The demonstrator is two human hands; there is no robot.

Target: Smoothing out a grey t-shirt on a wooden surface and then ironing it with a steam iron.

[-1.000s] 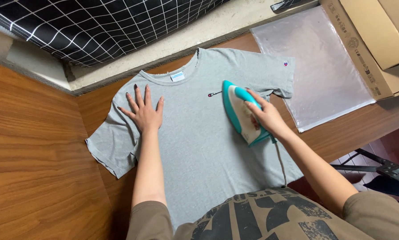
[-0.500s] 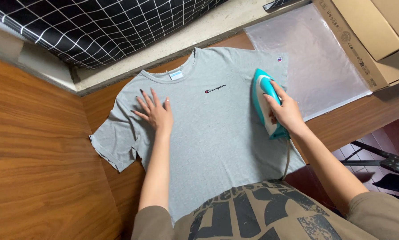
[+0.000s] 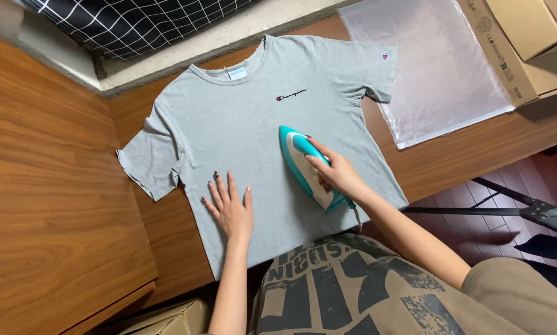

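Nearest to the camera, a corner of a brown cardboard box shows at the lower edge, under the wooden bench. Just above it, the left hand lies flat and wide open on the lower part of a grey T-shirt, fingers spread, pressing the cloth. Beside it, a little to the right, the right hand is closed around the handle of a teal and white iron, which stands on the shirt near its middle with the pointed tip turned away from the person. The shirt is spread front side up on the bench, the collar at the far side; a small light blue label sits inside the collar, a small dark embroidered mark is on the chest, and a little round patch is on the right sleeve. Further right, a clear plastic bag, flat and rectangular, lies just beside that sleeve. Behind the bag, at the far right corner, stand brown cardboard boxes with dark print on the side. At the far left top, a black cloth with a white grid hangs above a pale ledge.
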